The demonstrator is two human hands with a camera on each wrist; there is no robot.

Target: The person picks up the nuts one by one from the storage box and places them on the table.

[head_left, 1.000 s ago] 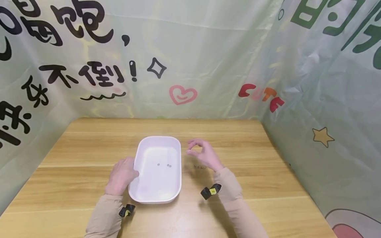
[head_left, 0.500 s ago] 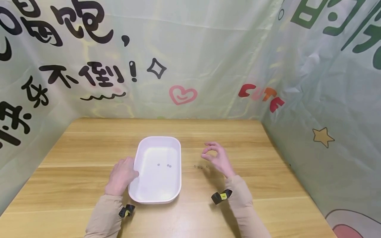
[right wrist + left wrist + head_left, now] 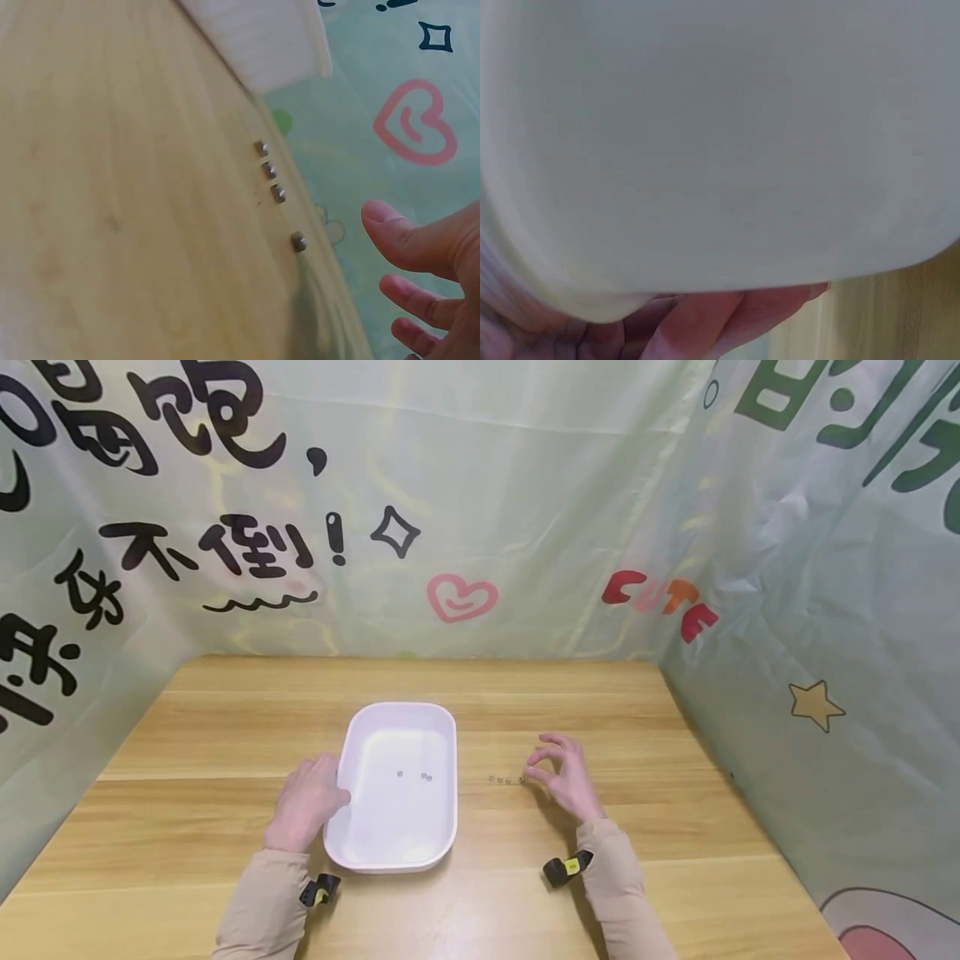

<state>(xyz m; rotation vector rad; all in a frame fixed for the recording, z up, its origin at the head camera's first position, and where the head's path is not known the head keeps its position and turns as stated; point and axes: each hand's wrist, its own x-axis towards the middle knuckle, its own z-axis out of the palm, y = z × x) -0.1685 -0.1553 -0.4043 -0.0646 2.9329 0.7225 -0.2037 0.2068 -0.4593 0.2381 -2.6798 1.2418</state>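
Note:
A white plastic tray (image 3: 390, 835) stands on the wooden table, with 3 tiny metal nuts (image 3: 400, 774) on its floor. At its left rim my left hand (image 3: 306, 802) grips the wall, thumb over the inner side. The left wrist view shows the tray wall (image 3: 727, 150) with curled fingers (image 3: 697, 322) below it. To the right of the tray, several more metal nuts (image 3: 500, 780) lie in a short row. My right hand (image 3: 567, 781) hovers beside the row's right end, thumb and forefinger slightly apart and holding nothing. In the right wrist view every nut (image 3: 298, 241) of the row rests on the wood.
Wooden tabletop (image 3: 637, 735) surrounds the tray. A pale printed cloth (image 3: 525, 510) hangs behind the table and along both sides. Each wrist carries a small black camera (image 3: 567, 868).
My right hand has moved from beside the tray's right rim rightward, then down to the right end of the nut row. My left hand and the tray have stayed still.

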